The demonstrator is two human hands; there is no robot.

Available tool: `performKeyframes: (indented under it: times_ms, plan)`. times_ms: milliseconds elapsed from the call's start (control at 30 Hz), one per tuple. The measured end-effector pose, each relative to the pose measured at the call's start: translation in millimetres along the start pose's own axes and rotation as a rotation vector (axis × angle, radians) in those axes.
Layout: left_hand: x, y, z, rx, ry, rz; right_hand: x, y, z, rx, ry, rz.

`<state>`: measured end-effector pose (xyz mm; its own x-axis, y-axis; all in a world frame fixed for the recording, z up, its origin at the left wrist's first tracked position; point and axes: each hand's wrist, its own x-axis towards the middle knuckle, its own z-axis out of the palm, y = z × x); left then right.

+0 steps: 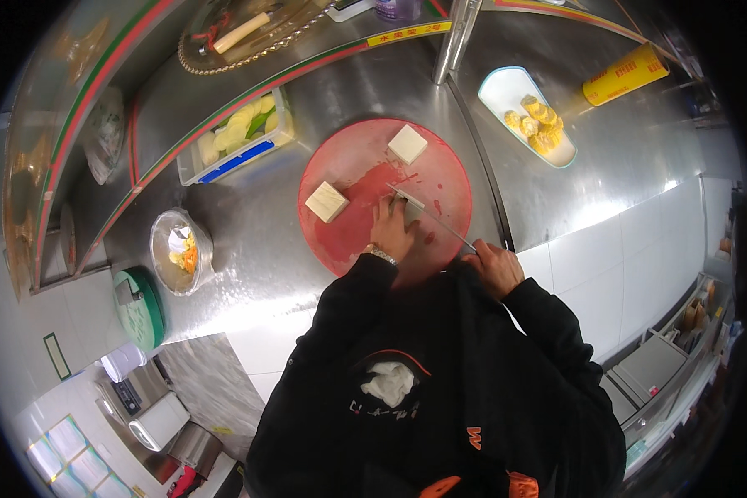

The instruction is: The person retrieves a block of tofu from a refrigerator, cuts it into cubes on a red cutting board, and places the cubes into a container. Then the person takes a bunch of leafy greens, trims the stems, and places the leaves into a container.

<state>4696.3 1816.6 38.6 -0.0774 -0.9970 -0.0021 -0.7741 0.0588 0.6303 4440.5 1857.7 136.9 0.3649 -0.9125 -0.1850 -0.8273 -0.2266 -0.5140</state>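
A round pink cutting board lies on the steel counter before me, marked with wet red stains. My right hand grips the handle of a knife, whose blade points up and left across the board. Against the blade, the fingertips of my left hand rest on a white piece of what looks like tofu, mostly hidden by the hand and knife. One pale tofu block sits left of that hand. Another tofu block sits near the board's far edge.
A plastic container of sliced vegetables stands behind left, under a shelf edge. Farther left are a wrapped bowl and a green round board. To the right lie a white tray with corn pieces and a yellow cup.
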Motion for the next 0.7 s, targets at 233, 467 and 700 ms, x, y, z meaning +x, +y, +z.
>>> performKeyframes:
  times_ms: [233, 467, 700]
  plan:
    - [3, 2, 1, 0.067, 0.005, 0.004, 7, 14, -6, -0.076, -0.050, -0.098]
    - [3, 3, 0, 0.055, 0.002, -0.025, 12, 22, 0, -0.083, -0.107, -0.074]
    - [3, 1, 3, 0.095, 0.064, 0.044, 29, 31, 31, -0.066, -0.173, 0.053]
